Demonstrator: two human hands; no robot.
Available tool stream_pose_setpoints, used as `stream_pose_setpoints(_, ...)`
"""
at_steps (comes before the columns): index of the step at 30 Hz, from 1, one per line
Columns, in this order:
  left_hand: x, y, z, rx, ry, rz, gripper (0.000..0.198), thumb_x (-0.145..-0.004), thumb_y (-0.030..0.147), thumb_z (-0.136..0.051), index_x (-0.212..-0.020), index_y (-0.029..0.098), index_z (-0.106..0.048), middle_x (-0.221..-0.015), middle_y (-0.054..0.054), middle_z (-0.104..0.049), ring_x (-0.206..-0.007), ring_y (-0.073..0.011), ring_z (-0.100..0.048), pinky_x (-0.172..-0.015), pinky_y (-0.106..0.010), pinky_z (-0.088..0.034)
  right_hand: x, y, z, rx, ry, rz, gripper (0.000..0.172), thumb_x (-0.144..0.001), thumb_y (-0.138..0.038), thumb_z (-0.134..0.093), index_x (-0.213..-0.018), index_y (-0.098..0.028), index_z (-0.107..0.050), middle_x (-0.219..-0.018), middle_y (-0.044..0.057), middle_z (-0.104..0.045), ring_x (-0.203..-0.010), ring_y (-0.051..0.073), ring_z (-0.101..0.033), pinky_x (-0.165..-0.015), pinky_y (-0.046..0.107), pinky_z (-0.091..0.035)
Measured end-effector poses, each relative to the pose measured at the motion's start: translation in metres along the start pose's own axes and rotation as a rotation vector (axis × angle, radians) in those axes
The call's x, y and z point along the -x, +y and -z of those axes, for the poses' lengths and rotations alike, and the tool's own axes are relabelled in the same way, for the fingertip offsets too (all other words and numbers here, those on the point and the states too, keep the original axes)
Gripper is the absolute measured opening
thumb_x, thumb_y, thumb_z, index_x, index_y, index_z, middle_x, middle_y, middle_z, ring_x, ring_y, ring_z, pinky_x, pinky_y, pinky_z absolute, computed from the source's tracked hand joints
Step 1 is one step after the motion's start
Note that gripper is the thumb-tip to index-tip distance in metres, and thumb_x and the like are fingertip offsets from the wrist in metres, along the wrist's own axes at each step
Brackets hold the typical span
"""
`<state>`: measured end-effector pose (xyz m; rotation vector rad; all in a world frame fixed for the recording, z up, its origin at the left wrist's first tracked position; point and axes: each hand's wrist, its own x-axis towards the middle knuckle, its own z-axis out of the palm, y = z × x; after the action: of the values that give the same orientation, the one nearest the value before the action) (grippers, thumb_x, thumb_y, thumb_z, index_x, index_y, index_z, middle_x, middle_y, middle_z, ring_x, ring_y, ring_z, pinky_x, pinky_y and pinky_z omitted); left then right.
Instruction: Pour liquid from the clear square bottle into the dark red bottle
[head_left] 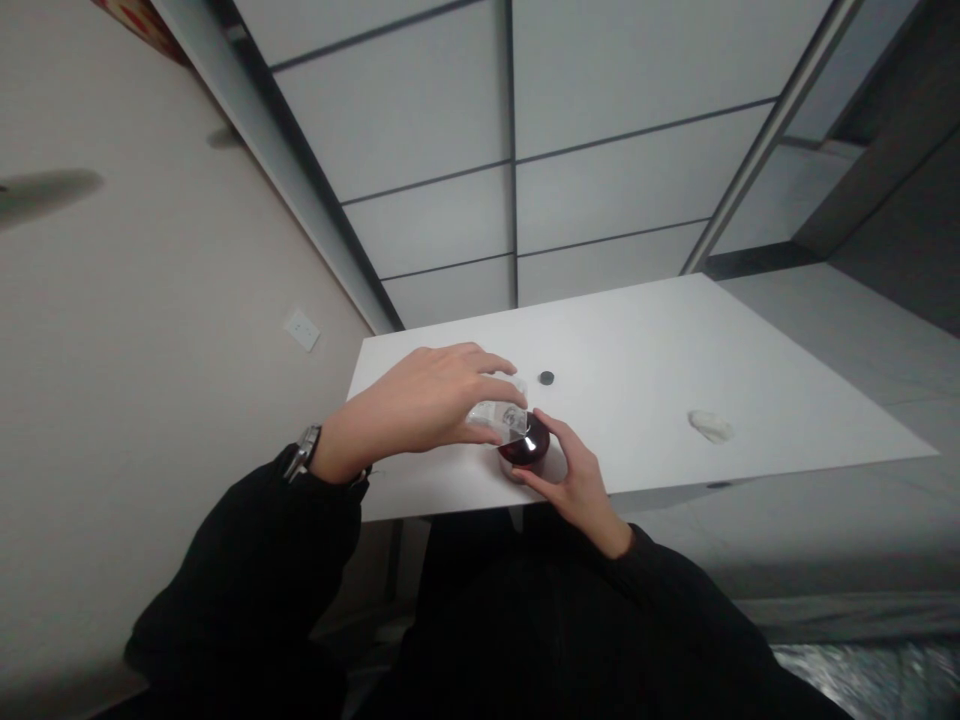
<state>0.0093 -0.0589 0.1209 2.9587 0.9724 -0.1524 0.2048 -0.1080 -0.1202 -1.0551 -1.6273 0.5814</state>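
Note:
My left hand (442, 398) is closed around a small clear plastic container (501, 416), which is tilted to the right with its end at a dark red, glossy round vessel (529, 442). My fingers cover much of the container, and its contents cannot be made out. My right hand (576, 478) grips the dark red vessel from the right, thumb and fingers on its sides. The vessel stands near the front edge of the white table (630, 370). Just beyond both hands lies a small black cap (547, 378).
A crumpled whitish piece of cloth or tissue (710, 426) lies on the right part of the table. Light sliding panels (435, 140) stand behind the table. On the left wall is a socket plate (302, 330).

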Motion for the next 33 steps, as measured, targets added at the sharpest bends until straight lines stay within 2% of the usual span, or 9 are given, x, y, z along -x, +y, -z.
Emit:
stream_pose_setpoints(16,-0.006,0.003,0.001,0.008,-0.014,-0.019,0.032,-0.098,0.048,-0.07,-0.127,0.033,-0.073,-0.149,-0.004,-0.064,-0.133,-0.0282,-0.06,-0.1,-0.037,-0.049,0.0,-0.001,0.001,0.001,-0.007,0.0,0.075,-0.087,-0.047,-0.082,-0.151,-0.025,-0.051,-0.144,0.014,-0.066,-0.133,0.033,-0.064,-0.114,0.054,-0.054)
stream_pose_setpoints(33,-0.018,0.004,-0.003,0.034,0.012,-0.095,0.031,-0.103,0.05,-0.06,-0.122,0.032,-0.077,-0.139,-0.007,-0.064,-0.12,-0.0272,-0.061,-0.088,-0.033,-0.046,0.0,0.0,0.0,0.018,0.003,-0.005,0.072,-0.086,-0.049,-0.082,-0.148,-0.025,-0.053,-0.138,0.013,-0.068,-0.127,0.033,-0.067,-0.11,0.054,-0.056)
